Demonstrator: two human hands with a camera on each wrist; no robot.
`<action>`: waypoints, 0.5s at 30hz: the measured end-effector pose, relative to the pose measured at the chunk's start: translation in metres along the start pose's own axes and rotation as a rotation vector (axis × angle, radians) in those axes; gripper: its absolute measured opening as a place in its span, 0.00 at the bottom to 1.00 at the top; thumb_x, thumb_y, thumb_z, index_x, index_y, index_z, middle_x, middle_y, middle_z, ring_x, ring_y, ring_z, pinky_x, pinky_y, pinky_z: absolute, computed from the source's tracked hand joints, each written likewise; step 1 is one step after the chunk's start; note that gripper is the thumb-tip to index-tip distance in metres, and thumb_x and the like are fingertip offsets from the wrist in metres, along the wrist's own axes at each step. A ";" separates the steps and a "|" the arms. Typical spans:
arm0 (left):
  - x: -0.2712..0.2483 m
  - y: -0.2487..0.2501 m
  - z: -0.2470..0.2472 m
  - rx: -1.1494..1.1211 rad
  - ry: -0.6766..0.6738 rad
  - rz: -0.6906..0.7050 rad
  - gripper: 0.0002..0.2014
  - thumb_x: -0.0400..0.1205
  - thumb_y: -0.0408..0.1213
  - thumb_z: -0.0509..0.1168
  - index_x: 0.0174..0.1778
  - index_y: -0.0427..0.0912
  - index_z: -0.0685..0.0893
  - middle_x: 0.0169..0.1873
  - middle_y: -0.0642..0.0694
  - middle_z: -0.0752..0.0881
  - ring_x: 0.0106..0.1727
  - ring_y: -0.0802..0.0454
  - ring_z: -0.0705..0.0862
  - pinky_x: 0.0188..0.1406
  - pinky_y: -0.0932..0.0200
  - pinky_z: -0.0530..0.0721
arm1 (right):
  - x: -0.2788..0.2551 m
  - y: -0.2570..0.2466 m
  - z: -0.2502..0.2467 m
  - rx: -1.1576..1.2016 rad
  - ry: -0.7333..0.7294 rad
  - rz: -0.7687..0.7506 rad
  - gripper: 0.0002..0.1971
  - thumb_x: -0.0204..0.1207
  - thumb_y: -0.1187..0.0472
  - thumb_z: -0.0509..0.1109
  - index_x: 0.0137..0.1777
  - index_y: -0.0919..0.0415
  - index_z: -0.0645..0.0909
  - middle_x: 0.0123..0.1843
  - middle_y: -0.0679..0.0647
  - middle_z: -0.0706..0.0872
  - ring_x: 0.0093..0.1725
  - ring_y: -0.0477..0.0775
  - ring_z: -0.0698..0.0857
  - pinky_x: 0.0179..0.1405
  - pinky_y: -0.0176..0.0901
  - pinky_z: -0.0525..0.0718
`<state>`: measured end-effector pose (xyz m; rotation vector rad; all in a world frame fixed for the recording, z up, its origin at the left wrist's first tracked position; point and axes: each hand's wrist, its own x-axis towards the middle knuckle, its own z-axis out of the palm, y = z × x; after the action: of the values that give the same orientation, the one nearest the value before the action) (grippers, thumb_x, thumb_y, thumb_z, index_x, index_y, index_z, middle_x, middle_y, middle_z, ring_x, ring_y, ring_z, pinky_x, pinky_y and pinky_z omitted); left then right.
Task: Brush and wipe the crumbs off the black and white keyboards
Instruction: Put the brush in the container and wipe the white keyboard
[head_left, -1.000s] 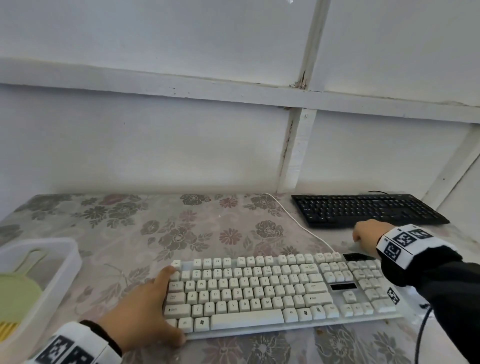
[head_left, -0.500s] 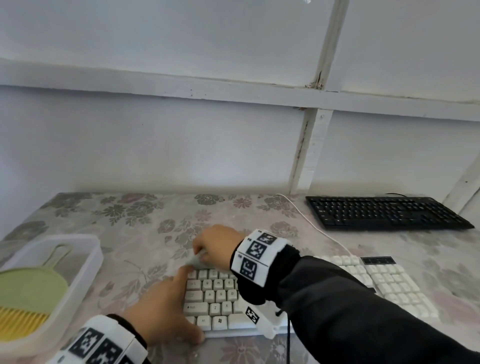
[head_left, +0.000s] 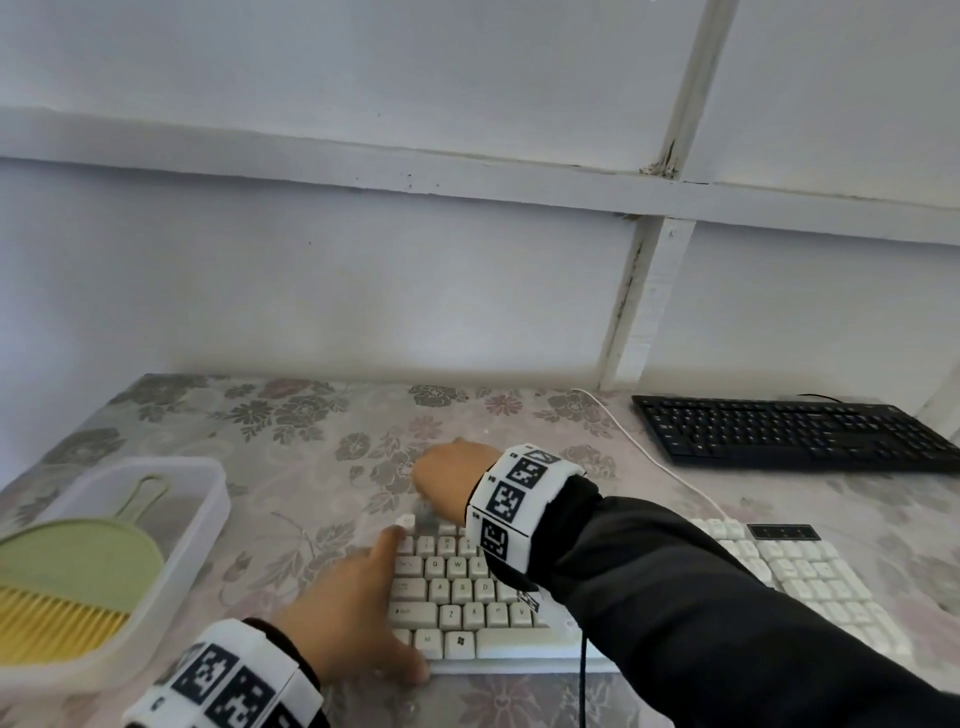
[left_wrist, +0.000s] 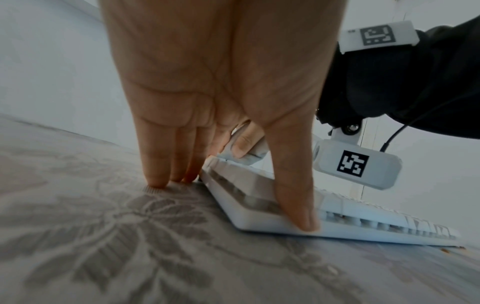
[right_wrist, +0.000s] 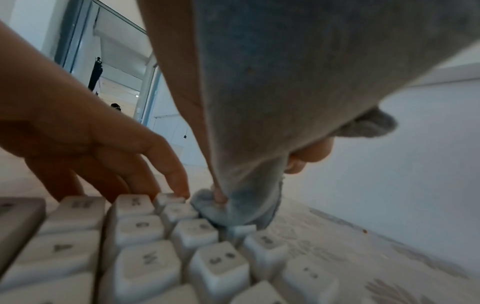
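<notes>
At the near edge of the flowered table (head_left: 311, 447) lay the white keyboard (head_left: 457, 597), and both hands were busy at its left end. The left hand (head_left: 348, 608) braced that end, fingers straight, their tips on the table against the keyboard's side and the thumb pressed flat along its front edge; it gripped nothing. The right hand (head_left: 447, 486) had crossed over, fingers curled round a bunched grey cloth (right_wrist: 233, 207), pushing it down onto the top-left corner keys. I judged the wiping of the white keyboard to be in hand, at one end of the top row. The next move would call for dragging the cloth along the rows while the left hand kept the board from sliding. A few crumbs, I think, lay on the table by the keyboard's front, though the view was blurred. The black keyboard (head_left: 789, 434) waited well apart at the far right. The brush (head_left: 67, 587) sat in a plastic tub (head_left: 208, 499) to the left.
</notes>
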<state>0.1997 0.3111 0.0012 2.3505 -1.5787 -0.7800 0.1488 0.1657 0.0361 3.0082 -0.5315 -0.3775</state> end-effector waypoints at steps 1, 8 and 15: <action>0.000 0.000 0.000 0.004 0.000 -0.006 0.57 0.61 0.55 0.78 0.78 0.52 0.48 0.59 0.55 0.76 0.56 0.57 0.74 0.60 0.66 0.74 | -0.003 0.004 -0.002 0.014 -0.008 0.030 0.18 0.79 0.59 0.67 0.28 0.57 0.69 0.39 0.54 0.82 0.40 0.57 0.83 0.48 0.53 0.87; 0.004 -0.004 0.002 -0.004 0.006 0.007 0.58 0.59 0.55 0.78 0.78 0.52 0.48 0.52 0.56 0.73 0.52 0.58 0.74 0.55 0.68 0.74 | -0.056 0.016 -0.005 0.365 -0.029 0.033 0.10 0.80 0.56 0.66 0.56 0.58 0.85 0.51 0.49 0.83 0.52 0.50 0.82 0.62 0.44 0.81; 0.002 -0.002 0.003 0.011 0.010 0.023 0.56 0.61 0.54 0.78 0.77 0.52 0.48 0.50 0.56 0.72 0.51 0.58 0.73 0.49 0.70 0.71 | -0.067 0.044 -0.005 0.292 -0.069 0.160 0.08 0.77 0.62 0.68 0.53 0.60 0.87 0.53 0.50 0.86 0.53 0.52 0.85 0.59 0.43 0.83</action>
<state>0.2008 0.3103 -0.0032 2.3360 -1.6070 -0.7547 0.0751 0.1476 0.0610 3.2040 -0.9000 -0.4270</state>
